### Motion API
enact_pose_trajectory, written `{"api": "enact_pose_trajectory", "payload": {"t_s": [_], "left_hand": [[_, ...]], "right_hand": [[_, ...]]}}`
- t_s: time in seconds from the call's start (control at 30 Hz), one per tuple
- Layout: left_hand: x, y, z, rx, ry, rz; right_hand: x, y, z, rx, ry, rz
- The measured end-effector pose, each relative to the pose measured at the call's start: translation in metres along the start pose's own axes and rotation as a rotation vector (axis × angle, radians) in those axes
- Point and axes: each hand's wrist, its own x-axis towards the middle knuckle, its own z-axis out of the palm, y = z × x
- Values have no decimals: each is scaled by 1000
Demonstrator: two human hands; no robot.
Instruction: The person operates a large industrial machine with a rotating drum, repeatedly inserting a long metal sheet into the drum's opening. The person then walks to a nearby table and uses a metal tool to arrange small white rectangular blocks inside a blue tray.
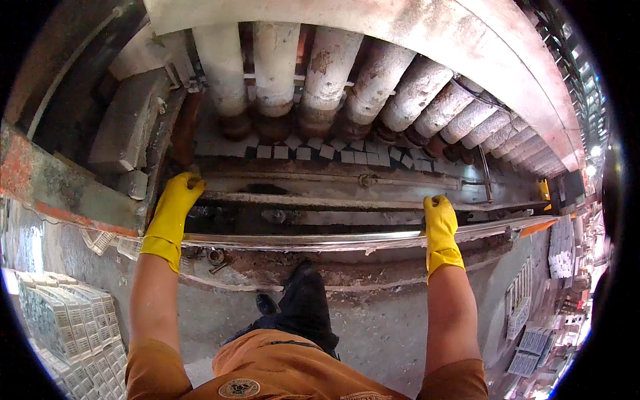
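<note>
At centre, a long metal rail (320,239) runs with its long axis from 9 to 3 o'clock. Right hand (440,223), yellow-gloved, is closed around its far edge at 3 o'clock; left hand (175,203), fingers curled, touches the trough edge at 9 o'clock. Small white tiles (340,153) lie at 12 o'clock below the rollers (327,73), with open channel between.

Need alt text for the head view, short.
A person in yellow rubber gloves reaches both hands, left hand and right hand, into a grimy machine, above a long metal rail. A row of dusty white rollers runs behind, with small white tiles lined beneath them.
</note>
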Motion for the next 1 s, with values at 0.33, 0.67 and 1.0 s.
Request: {"api": "enact_pose_trajectory", "payload": {"t_s": [0.33, 0.67, 1.0], "left_hand": [[-29, 7, 0, -62, 8, 14], [-39, -8, 8, -46, 4, -14], [-71, -16, 13, -72, 15, -27]], "right_hand": [[-24, 13, -3, 22, 29, 1], [-36, 20, -5, 28, 18, 32], [-59, 42, -3, 48, -4, 75]]}}
